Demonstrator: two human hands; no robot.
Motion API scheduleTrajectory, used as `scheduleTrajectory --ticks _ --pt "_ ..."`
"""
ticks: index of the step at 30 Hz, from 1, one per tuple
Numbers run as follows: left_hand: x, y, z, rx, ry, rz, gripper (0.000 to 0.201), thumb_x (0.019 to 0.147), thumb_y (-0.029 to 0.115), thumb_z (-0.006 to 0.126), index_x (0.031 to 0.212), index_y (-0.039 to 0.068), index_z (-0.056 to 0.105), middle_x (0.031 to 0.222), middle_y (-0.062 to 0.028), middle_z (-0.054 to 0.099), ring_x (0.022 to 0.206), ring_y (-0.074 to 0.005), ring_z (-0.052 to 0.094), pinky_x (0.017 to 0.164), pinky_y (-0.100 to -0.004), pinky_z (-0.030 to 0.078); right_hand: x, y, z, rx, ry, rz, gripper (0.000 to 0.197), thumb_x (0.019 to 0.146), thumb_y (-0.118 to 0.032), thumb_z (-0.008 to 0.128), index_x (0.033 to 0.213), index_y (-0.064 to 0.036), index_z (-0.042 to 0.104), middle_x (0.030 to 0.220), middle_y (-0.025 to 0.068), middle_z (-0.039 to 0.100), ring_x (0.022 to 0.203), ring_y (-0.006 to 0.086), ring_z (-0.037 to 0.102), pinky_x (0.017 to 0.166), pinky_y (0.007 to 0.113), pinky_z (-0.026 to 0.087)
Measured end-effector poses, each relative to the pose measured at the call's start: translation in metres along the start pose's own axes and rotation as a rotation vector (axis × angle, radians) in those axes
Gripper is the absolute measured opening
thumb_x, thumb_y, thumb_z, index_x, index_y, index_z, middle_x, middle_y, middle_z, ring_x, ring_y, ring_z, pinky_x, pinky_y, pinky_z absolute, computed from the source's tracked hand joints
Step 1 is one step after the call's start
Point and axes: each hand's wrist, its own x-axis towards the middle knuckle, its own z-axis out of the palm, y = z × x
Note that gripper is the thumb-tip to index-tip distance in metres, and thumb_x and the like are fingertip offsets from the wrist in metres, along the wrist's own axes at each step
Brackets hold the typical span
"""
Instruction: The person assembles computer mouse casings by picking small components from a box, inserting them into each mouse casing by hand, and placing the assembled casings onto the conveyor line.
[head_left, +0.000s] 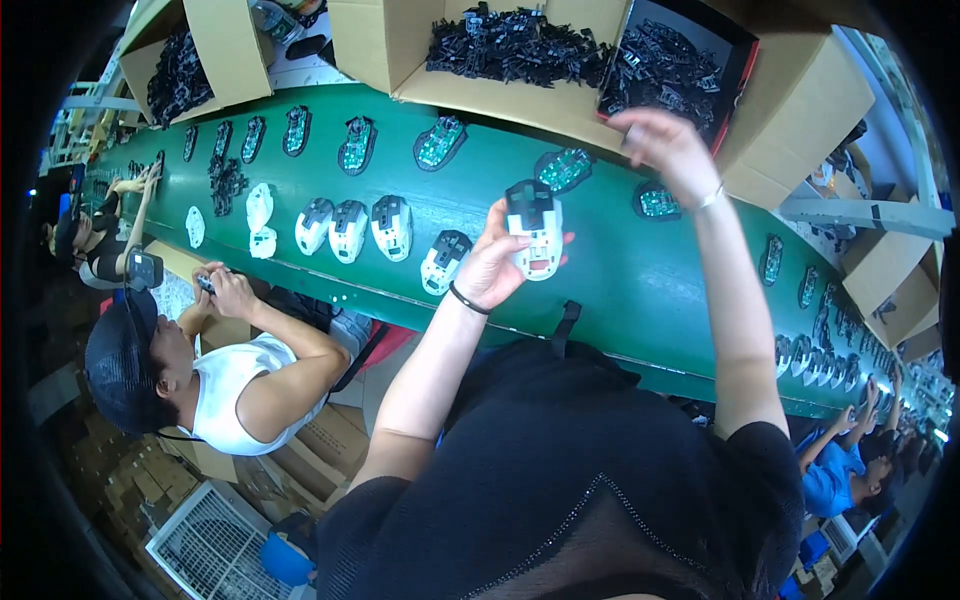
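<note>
My left hand (497, 255) is closed round a white-and-black computer mouse shell (541, 252), lifted over the green belt with its inner side showing. My right hand (668, 152) is raised at the near edge of a dark box (668, 62) heaped with small black plastic parts. Its fingers are bent together, and a small dark piece seems to sit at their tips, too blurred to name. Just past the held shell lies a mouse base with a green circuit board (565, 170). Another circuit-board base (656, 201) rests below my right wrist.
On the green belt (600, 270), several white-and-black mouse shells (392, 228) lie left of my left hand. Circuit-board bases (357, 145) line the far side. A cardboard box (510, 45) of black parts stands beyond. A co-worker in white (250, 390) sits at my left.
</note>
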Motion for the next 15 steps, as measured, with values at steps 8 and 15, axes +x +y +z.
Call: scheduleTrajectory --ticks 8,15 --pt "-0.019 0.0 0.021 0.789 0.065 0.207 0.079 0.07 0.005 0.072 0.131 0.014 0.023 0.112 -0.0092 0.046 0.098 -0.015 0.049 0.08 -0.0268 0.045 -0.07 -0.021 0.071 0.131 -0.089 0.056 0.02 0.077 0.001 0.062 0.096 -0.0016 0.059 0.085 0.0 0.059 0.071 0.0053 0.054 0.064 0.018 0.045" --pt "-0.036 -0.013 0.028 1.456 0.213 0.491 0.073 0.065 0.009 0.072 0.127 0.008 0.034 0.116 -0.0126 0.045 0.111 -0.0223 0.045 0.091 -0.0351 0.039 -0.085 -0.039 0.126 -0.344 0.024 -0.225 0.018 0.068 0.001 0.066 0.084 -0.0013 0.059 0.073 0.0066 0.057 0.068 0.0129 0.056 0.061 0.024 0.046"
